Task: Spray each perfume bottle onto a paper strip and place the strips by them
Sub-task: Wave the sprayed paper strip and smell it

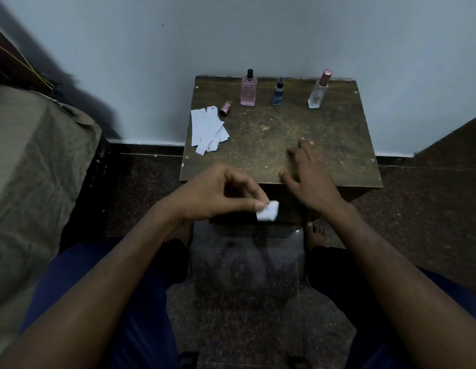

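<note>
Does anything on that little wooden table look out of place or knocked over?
One thing: a small pink cap lies on its side beside the fanned pile of white paper strips, off its bottle. The pink perfume bottle stands uncapped, its black sprayer bare. The blue bottle and clear bottle stand upright. Nothing looks spilled.

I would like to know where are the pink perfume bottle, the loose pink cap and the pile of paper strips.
pink perfume bottle (249, 92): head view, middle of its glass body.
loose pink cap (225, 108): head view, side of the cap lying on the table.
pile of paper strips (206, 127): head view, top strip of the pile.
</note>
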`<state>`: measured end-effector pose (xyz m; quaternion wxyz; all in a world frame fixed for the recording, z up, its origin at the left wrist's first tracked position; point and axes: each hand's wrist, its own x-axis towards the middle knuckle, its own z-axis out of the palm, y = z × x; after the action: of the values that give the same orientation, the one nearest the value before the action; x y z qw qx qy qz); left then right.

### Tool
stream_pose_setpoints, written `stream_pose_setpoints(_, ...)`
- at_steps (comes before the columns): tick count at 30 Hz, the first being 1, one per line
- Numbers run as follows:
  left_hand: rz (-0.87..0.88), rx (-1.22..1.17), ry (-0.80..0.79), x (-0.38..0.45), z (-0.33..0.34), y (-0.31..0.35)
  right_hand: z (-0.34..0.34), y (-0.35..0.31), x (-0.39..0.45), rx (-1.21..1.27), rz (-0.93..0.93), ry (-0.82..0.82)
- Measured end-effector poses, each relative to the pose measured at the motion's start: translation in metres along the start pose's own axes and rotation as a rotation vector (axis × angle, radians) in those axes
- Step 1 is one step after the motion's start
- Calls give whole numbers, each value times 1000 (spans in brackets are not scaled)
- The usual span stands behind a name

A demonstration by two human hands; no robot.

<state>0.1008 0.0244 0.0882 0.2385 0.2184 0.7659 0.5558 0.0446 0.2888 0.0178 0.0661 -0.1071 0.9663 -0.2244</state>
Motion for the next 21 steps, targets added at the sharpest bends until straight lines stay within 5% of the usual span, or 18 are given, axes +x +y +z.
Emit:
stream_pose_setpoints(2, -16, -345, -259, -9, 2, 12, -2, 1, 3, -13, -5, -7)
stream_pose_setpoints(4, -93, -358, -241, -9, 6, 8, -4, 0, 4, -13, 4, -15)
stream_pose_setpoints(8, -212, 608, 223, 7, 8, -14, -6, -2, 4, -18, 3, -13)
stream_pose_setpoints(10, -166, 179, 162, 6, 7, -17, -6, -2, 4, -14, -4, -14)
stream_pose_setpoints(12, -31, -446, -92, -2, 4, -2, -8, -1, 4, -19, -11, -19)
stream_pose_setpoints(14, 63, -746, -284, -6, 4, 6, -8, -1, 4, -25, -10, -24)
stream_pose_setpoints(16, -47, -433, -64, 1, 6, 2, -9, -1, 3, -29, -15, -22)
stream_pose_setpoints(18, -189, 441, 235, 8, 8, -10, -9, -2, 3, -27, -18, -19)
stream_pose_setpoints(19, -251, 673, 339, 9, 9, -8, -8, -1, 3, -26, -19, -20)
stream_pose_setpoints(20, -216, 557, 317, 8, 9, -8, -8, -1, 3, -26, -20, -24)
stream_pose_setpoints(21, -163, 187, 252, 4, 8, -5, -8, -1, 3, -29, -21, -26)
